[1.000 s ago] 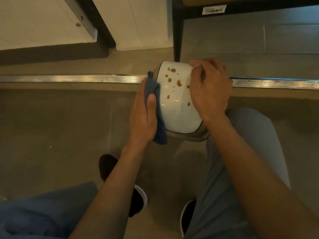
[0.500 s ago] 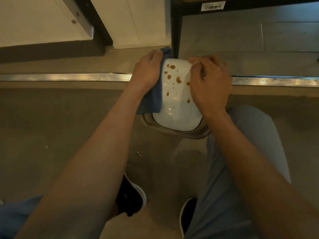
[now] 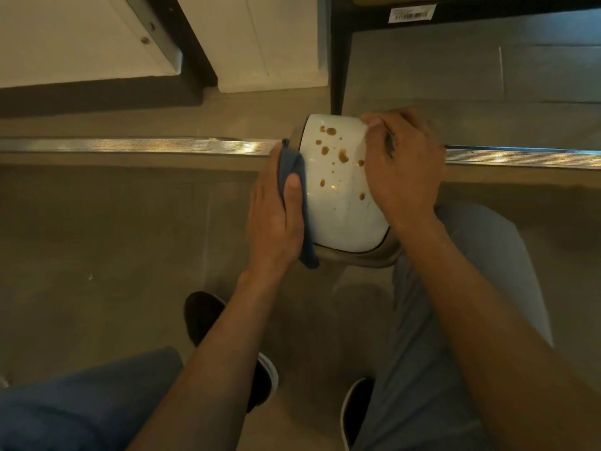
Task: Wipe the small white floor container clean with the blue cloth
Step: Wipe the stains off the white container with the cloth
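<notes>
A small white floor container (image 3: 338, 203) stands on the floor, its rounded white lid speckled with brown spots. My left hand (image 3: 276, 219) holds a folded blue cloth (image 3: 297, 177) against the container's left side, thumb on top of the cloth. My right hand (image 3: 403, 164) grips the container's right upper edge with curled fingers, covering that side. The container's lower body is mostly hidden under the lid.
A metal floor strip (image 3: 130, 146) runs left to right behind the container. A black furniture leg (image 3: 338, 60) rises just beyond it, white panels (image 3: 260, 40) to the left. My shoes (image 3: 201, 317) and knees lie below on the grey floor.
My left hand with the cloth slid from the container's top left corner back down along its left side. The right hand stayed in place on the right edge.
</notes>
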`<act>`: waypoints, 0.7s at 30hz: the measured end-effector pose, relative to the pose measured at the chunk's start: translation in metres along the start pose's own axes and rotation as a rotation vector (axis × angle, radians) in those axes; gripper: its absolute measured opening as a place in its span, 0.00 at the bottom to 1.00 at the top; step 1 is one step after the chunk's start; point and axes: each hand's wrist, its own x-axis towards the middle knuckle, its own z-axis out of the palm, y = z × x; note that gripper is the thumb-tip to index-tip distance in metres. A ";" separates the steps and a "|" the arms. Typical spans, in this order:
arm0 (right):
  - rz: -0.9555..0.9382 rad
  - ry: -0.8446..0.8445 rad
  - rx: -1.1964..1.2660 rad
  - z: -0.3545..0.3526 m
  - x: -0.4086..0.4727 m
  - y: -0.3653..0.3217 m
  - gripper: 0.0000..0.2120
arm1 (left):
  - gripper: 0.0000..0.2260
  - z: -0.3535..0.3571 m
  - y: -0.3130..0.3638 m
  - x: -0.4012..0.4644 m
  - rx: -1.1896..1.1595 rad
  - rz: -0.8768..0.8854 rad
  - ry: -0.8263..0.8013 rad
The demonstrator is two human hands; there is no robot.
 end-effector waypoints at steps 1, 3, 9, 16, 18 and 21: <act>0.000 0.002 0.000 0.000 0.000 0.000 0.16 | 0.24 -0.002 0.007 0.010 -0.006 -0.012 -0.015; 0.000 0.002 0.008 0.000 0.000 0.000 0.16 | 0.21 -0.006 0.023 0.034 -0.018 -0.045 -0.070; 0.019 -0.011 0.022 0.001 0.001 -0.001 0.16 | 0.16 -0.007 0.062 0.105 0.103 -0.172 -0.328; 0.038 -0.010 -0.013 0.000 -0.001 -0.005 0.18 | 0.17 -0.006 0.035 0.055 -0.036 -0.074 -0.101; 0.032 -0.010 -0.023 0.001 -0.001 -0.005 0.18 | 0.21 -0.005 0.016 0.021 -0.043 -0.013 -0.057; 0.026 -0.008 -0.020 0.001 -0.001 -0.005 0.18 | 0.29 -0.001 -0.008 -0.020 0.021 0.003 -0.001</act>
